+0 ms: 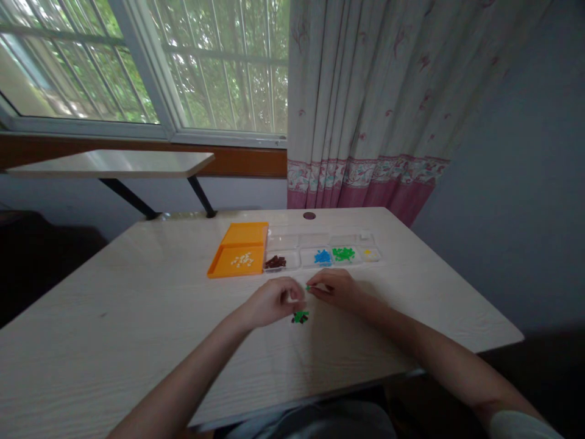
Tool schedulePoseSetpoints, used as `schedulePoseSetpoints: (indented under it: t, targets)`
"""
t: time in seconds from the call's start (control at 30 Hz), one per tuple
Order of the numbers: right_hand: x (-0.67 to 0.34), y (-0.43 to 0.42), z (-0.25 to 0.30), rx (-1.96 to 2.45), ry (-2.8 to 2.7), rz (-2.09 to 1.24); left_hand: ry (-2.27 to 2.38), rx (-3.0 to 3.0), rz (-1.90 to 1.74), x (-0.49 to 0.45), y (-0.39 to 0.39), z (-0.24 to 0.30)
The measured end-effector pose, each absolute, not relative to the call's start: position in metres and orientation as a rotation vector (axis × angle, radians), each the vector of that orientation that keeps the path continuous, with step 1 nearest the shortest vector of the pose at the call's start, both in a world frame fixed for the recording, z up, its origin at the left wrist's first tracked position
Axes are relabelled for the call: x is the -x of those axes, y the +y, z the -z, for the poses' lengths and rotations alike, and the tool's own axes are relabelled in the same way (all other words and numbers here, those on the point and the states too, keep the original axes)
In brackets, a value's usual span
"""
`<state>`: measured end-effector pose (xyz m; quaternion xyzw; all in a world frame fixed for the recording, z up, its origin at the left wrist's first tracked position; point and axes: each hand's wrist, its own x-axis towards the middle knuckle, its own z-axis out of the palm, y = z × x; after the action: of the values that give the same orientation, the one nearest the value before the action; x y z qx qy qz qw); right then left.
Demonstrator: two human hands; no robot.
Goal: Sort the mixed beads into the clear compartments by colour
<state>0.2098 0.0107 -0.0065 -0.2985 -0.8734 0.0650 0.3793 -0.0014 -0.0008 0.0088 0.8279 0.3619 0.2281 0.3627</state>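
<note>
Both hands meet over the middle of a pale wooden table (137, 317). My left hand (273, 301) is curled, fingertips pinched together near the right hand; what it holds is too small to name. My right hand (335, 288) pinches a small green bead (309, 287) at its fingertips. Just below the hands a small cluster of green and dark beads (300, 316) lies on the table. Behind the hands stands a clear compartment tray (315, 240) with brown beads (275, 262), blue beads (323, 257), green beads (343, 253) and a few yellow beads (368, 252).
An orange tray (242, 236) with several white beads (242, 260) sits left of the clear tray. A cable hole (309, 215) marks the far table edge. A second table (109, 163) stands under the window; a curtain (379, 103) hangs at the right.
</note>
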Motion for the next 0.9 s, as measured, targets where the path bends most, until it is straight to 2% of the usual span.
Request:
schedulePoseSetpoints:
  t: [0.23,0.43,0.63,0.9]
  targets:
    - [-0.224,0.017,-0.010,0.759,-2.027,0.033,0.826,-2.426,-0.306,0.008,-0.009,-0.022]
    - [-0.228,0.019,-0.013,0.715,-2.002,0.100,0.807,-2.464,-0.270,0.006,-0.008,-0.015]
    - [-0.241,0.029,-0.013,0.781,-2.047,0.185,0.770,-2.455,-0.338,0.006,-0.009,-0.019]
    - [-0.285,0.061,-0.005,1.277,-2.095,0.128,0.866,-2.210,-0.665,0.004,-0.006,-0.017]
